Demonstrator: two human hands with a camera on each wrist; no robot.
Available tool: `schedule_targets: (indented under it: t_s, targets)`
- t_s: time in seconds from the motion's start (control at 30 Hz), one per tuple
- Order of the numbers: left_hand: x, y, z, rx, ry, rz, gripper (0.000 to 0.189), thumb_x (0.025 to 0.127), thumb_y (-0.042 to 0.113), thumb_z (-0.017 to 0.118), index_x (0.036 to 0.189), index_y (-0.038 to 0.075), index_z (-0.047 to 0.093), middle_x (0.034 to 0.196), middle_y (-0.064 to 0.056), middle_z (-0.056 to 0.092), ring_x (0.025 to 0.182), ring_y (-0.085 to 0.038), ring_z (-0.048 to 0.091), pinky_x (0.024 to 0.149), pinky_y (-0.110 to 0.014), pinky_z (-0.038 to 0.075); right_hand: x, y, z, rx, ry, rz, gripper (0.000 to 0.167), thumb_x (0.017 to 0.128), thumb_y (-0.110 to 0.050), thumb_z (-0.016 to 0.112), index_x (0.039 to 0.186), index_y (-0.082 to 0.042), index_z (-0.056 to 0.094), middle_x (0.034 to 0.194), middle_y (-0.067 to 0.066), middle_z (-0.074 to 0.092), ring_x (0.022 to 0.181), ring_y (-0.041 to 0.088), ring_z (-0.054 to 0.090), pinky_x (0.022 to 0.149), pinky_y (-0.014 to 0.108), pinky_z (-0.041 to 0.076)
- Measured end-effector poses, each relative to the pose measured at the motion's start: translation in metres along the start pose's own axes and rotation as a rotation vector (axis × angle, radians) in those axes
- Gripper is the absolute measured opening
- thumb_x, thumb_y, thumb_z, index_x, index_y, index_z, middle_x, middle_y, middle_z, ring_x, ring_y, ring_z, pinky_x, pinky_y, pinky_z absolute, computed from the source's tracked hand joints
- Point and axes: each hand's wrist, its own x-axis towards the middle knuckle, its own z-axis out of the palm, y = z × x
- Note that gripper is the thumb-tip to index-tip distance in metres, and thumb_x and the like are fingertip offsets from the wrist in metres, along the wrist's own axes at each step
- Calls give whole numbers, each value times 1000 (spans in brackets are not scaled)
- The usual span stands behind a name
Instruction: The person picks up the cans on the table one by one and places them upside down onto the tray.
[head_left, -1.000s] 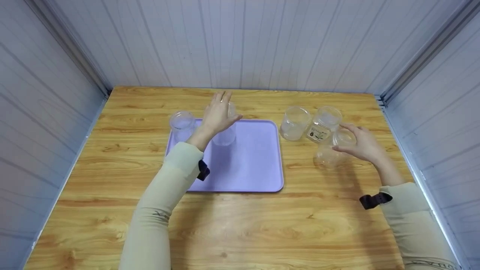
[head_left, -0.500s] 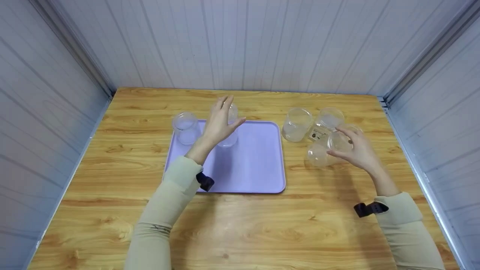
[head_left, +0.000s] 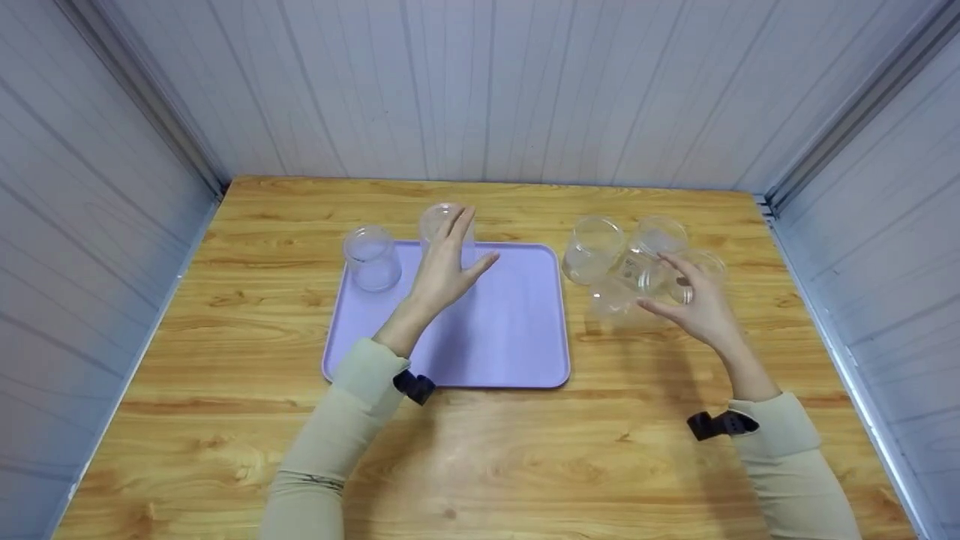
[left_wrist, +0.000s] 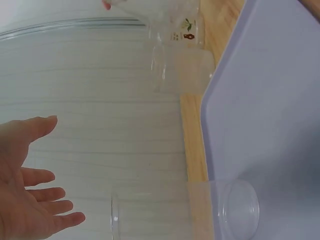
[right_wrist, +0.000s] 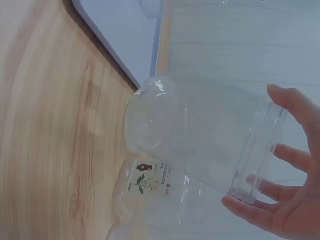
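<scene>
Between the right edges of the tray (head_left: 517,322) and tabletop (head_left: 525,465), the right hand (head_left: 703,307) grips a tilted clear jar (right_wrist: 200,130) by its rim (right_wrist: 257,147), apparently wise for something light, thin-walled and slick, while the left hand (head_left: 442,274) is spread, empty.

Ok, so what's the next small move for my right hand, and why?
Probably ease the held jar left, over the bare right side of the purple tray. The right-hand grip has it near the rim, its base tilts toward the tray, and two clear jars stand farther left, leaving that side open.
</scene>
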Motion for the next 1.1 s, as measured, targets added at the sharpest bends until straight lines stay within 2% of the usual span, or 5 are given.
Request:
schedule_targets:
  t_s: [0.37,0.5,0.73,0.97,1.1]
  targets:
    - [-12,-4,8,-73,51,-10,67,82,28,64,135,0,33,137,-16,32,125,-26,31,100,-37,28,-1,-11,20,169,74,-29,70,72,-24,74,132,-15,42,123,15,43,101,34,45,80,50,41]
    - [-18,-4,13,-112,62,-23,67,82,28,64,133,-3,34,135,-17,34,123,-27,34,100,-37,29,-5,-26,22,269,76,-15,68,75,-15,71,134,-10,38,123,18,42,102,39,44,78,50,43]
    - [-27,-6,22,-169,79,-19,63,83,27,62,131,-4,37,133,-19,37,122,-29,35,100,-39,28,-9,-43,30,450,111,27,64,75,-1,68,132,0,38,121,19,44,99,38,48,68,20,48]
    - [-32,-8,31,-241,39,-45,61,86,33,56,134,0,35,135,-16,35,125,-27,29,102,-39,25,-6,-23,48,526,120,34,61,79,-1,64,133,-3,37,122,15,44,98,27,47,78,27,45]
    - [-34,-8,37,-262,35,-37,58,88,33,54,134,2,36,134,-14,37,124,-25,33,99,-35,30,-6,-21,57,564,130,16,59,80,-2,63,133,-2,36,122,15,43,101,25,45,82,31,43]
